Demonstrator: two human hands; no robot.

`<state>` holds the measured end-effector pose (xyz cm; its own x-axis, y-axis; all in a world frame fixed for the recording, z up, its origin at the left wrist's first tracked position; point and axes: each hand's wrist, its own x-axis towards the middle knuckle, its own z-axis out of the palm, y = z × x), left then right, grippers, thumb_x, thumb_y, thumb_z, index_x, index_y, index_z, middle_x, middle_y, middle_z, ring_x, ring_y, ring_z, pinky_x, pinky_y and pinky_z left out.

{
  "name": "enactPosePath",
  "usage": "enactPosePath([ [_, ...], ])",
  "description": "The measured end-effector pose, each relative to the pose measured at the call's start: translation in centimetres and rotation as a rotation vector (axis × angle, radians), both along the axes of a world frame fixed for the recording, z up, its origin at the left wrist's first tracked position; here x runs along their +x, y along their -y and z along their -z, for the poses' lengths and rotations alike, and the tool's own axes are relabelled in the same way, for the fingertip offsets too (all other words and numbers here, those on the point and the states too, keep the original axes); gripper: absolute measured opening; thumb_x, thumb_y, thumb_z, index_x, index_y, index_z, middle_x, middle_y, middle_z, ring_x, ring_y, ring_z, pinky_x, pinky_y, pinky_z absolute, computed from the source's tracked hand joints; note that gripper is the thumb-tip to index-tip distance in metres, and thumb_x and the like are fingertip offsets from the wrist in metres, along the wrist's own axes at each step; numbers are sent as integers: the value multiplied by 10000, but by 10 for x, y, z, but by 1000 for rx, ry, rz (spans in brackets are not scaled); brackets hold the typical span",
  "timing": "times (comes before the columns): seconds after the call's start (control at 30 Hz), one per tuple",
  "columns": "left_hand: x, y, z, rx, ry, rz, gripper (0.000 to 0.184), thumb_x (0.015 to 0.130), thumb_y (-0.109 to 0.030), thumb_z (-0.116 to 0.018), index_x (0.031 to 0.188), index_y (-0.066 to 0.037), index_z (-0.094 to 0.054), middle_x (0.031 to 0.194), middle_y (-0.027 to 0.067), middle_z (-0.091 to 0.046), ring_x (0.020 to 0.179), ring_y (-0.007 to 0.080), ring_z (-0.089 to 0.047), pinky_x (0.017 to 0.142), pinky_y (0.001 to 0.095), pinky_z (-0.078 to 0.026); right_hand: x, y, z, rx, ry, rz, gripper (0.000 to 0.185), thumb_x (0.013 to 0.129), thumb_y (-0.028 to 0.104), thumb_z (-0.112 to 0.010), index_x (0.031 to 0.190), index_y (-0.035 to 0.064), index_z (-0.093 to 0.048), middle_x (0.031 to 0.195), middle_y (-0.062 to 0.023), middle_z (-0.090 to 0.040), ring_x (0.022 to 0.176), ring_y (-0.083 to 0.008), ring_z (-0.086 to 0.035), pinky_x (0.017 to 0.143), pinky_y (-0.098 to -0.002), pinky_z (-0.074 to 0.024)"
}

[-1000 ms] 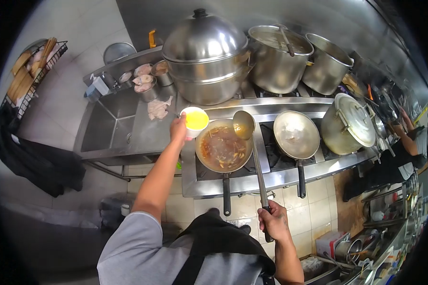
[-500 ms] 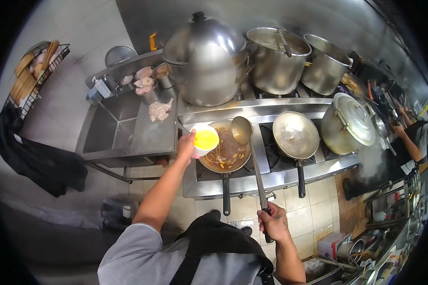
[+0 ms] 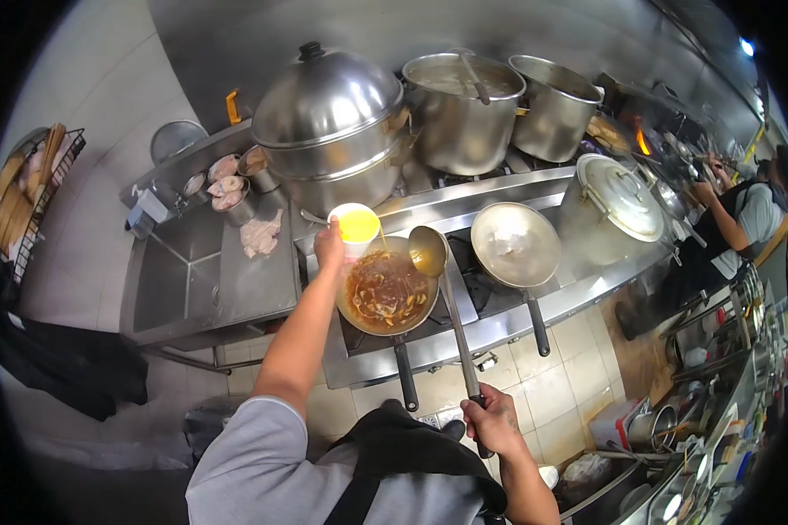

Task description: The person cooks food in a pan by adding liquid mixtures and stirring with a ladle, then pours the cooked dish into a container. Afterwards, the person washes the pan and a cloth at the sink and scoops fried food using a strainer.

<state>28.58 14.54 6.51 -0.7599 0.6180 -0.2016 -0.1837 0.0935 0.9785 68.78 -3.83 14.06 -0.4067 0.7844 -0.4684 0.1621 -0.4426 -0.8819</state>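
Observation:
My left hand (image 3: 329, 247) is closed around a white bowl (image 3: 370, 212) of bright yellow liquid (image 3: 359, 227) that looks like beaten egg. The bowl is tilted at the upper left edge of a frying pan (image 3: 352, 317), and a thin yellowish strand seems to hang from its right side. Brown sauce with pale and orange pieces (image 3: 385, 290) fills the pan. My right hand (image 3: 496, 422) grips the black handle of a long ladle (image 3: 458, 325). Its round head, with some brownish liquid inside, is over the pan's right rim.
A second pan (image 3: 515, 245) stands on the right burner. Behind are a domed steamer (image 3: 328, 105) and tall stockpots (image 3: 464, 122); a lidded pot (image 3: 617, 197) stands right. Left are a sink (image 3: 179, 280) and raw poultry (image 3: 261, 233). Another person (image 3: 744, 219) works at far right.
The view has shifted, so the stove sits further left. The bowl has tipped more toward the pan, and the ladle head has turned, now showing liquid inside. More flame shows at far right.

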Motion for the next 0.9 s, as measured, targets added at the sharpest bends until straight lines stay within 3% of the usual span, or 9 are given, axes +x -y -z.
enactPosePath([
  [0.13, -6, 9, -10, 84, 64, 24, 531, 884, -500, -518, 1043, 6, -492, 987, 157, -594, 726, 261, -654, 426, 346, -552, -1, -4, 8, 22, -25, -14, 85, 838, 58, -577, 803, 6, -519, 583, -25, -524, 405, -93, -469, 396, -234, -361],
  [0.43, 11, 60, -30, 23, 92, 61, 559, 901, -525, -461, 1131, -15, -478, 1037, 163, -598, 754, 276, -664, 447, 360, -553, 3, -24, 39, 106, 2, -150, 127, 856, 92, -568, 839, -25, -522, 608, -41, -533, 438, -112, -521, 417, -253, -396],
  [0.53, 16, 78, -28, 20, 120, 106, 575, 909, -542, -420, 1199, -47, -460, 1067, 150, -601, 768, 276, -666, 485, 379, -554, 2, -32, 45, 285, 250, -223, 195, 823, 138, -585, 873, -39, -519, 616, -133, -562, 486, -237, -573, 492, -350, -458],
  [0.57, 17, 83, -27, 6, 129, 123, 581, 915, -551, -393, 1244, -75, -446, 1085, 137, -604, 779, 273, -667, 518, 391, -554, 5, -40, 83, 468, 318, -259, 238, 806, 172, -588, 905, -36, -528, 678, -215, -592, 631, -373, -608, 607, -432, -478],
  [0.67, 25, 97, -28, -15, 117, 100, 584, 918, -553, -380, 1242, -72, -448, 1094, 140, -602, 802, 273, -668, 546, 406, -556, 5, -50, 81, 721, 466, -307, 259, 800, 193, -588, 920, -29, -529, 747, -251, -609, 764, -438, -594, 693, -474, -471],
  [0.9, 41, 116, -29, -36, 107, 62, 627, 916, -583, -350, 1262, -65, -421, 1102, 147, -604, 824, 285, -668, 591, 443, -559, 7, -83, 121, 925, 635, -433, 258, 800, 164, -573, 987, 1, -501, 770, -229, -626, 741, -414, -608, 688, -494, -478],
])
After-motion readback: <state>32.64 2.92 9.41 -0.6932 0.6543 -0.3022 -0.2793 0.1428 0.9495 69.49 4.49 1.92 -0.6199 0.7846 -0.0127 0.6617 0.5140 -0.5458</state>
